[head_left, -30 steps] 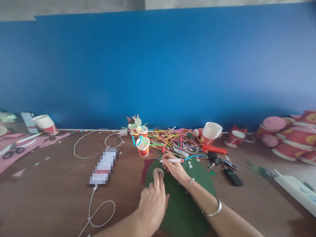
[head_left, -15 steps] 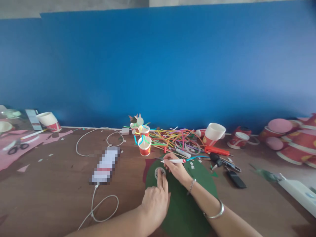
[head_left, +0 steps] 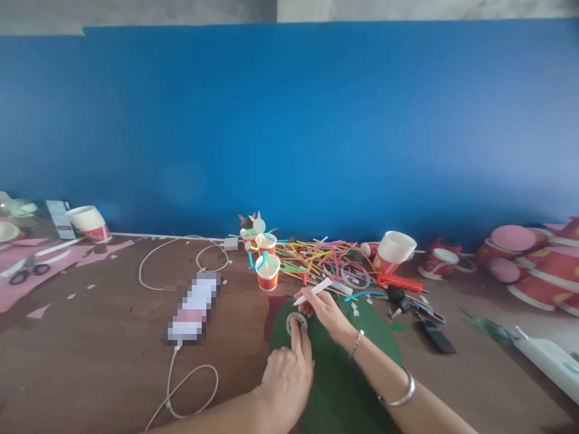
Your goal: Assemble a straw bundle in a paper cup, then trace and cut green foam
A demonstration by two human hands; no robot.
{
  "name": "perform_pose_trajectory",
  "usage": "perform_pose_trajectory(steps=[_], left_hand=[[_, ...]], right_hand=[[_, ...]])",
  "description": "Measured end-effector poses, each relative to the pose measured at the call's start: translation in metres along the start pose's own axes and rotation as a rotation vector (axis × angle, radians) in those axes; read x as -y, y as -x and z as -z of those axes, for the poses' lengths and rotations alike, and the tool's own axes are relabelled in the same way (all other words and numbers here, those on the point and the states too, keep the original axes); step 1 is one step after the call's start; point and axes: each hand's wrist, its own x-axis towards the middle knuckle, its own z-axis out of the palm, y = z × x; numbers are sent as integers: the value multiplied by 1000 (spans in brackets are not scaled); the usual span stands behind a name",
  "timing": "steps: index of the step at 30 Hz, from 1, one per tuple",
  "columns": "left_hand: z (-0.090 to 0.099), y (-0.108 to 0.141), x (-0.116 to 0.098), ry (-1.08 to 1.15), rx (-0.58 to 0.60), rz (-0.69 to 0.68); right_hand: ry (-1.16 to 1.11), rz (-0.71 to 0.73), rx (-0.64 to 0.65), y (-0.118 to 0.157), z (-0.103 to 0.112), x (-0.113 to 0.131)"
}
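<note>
My left hand (head_left: 288,377) presses two outstretched fingers on a small round whitish disc (head_left: 292,320), whose middle they partly cover. Under the disc lies a sheet of dark green paper (head_left: 337,386), with a dark red piece (head_left: 270,316) showing at its left edge. In a pinch, my right hand (head_left: 323,310) holds a white marker (head_left: 319,289) with a red end. The marker slants, its tip low at the left, just above the disc's far rim; I cannot tell whether it touches.
Behind the green paper are paper cups (head_left: 268,274) with coloured stems and a heap of pipe cleaners (head_left: 316,256). A phone (head_left: 194,307) on a cable lies left. Keys (head_left: 400,298), a red glue gun (head_left: 400,281) and a white tool (head_left: 547,358) lie right. Scissors (head_left: 29,274) rest far left.
The marker has gone from nearly level to a steeper slant, its red end raised and its tip lower. My left fingers stay on the disc. The view has shifted slightly.
</note>
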Motion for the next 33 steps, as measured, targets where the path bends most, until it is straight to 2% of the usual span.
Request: perform_pose_trajectory(steps=[6,13,19,28,33], left_hand=[[-10,0,-1,-19,-27,-18],[-6,-1,0,-55,-38,-47],[-6,-1,0,-29,-22,-45],[-6,-3,0,-8,45,-23],[-4,-2,0,-25,29,-32]], right_hand=[[157,33,103,-9,-10,10],[310,85,229,-27,-16,2],[457,162,310,-30,-15,14],[557,229,354,-33,-17,19],[598,213,357,-36,-16,20]])
